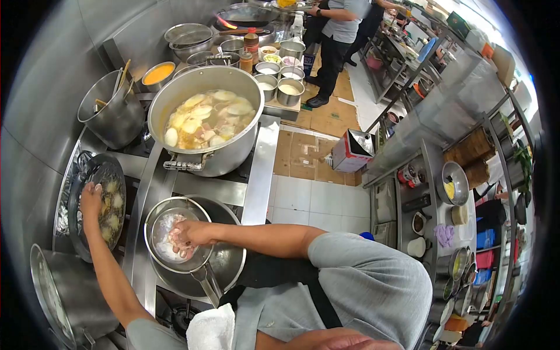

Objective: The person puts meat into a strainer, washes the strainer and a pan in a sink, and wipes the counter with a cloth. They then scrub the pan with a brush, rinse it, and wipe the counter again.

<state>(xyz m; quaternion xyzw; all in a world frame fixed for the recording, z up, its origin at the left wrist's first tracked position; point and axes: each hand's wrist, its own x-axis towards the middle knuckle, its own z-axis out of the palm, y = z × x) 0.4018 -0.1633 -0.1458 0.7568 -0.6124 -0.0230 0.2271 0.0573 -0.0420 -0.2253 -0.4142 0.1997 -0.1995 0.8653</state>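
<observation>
At the far left, my left hand (91, 201) reaches over the edge of a dark wok (119, 181), where several pale pieces lie in bubbling oil; its fingertips are partly hidden and I cannot make out anything in them. My right hand (188, 233) is down in a metal strainer-like pan (153, 217) with a long handle, its fingers bent into a white, floury or wet food (167, 236). Below that pan is a wider metal bowl (230, 262). A white towel (211, 328) hangs near my waist.
A large pot (256, 125) of broth stands ahead, with an orange liquid bowl (158, 74) and a tall utensil pot (119, 125) left of it. Small metal containers (290, 90) sit behind. Another person (338, 35) stands farther back. Shelves with bowls (454, 182) line the right.
</observation>
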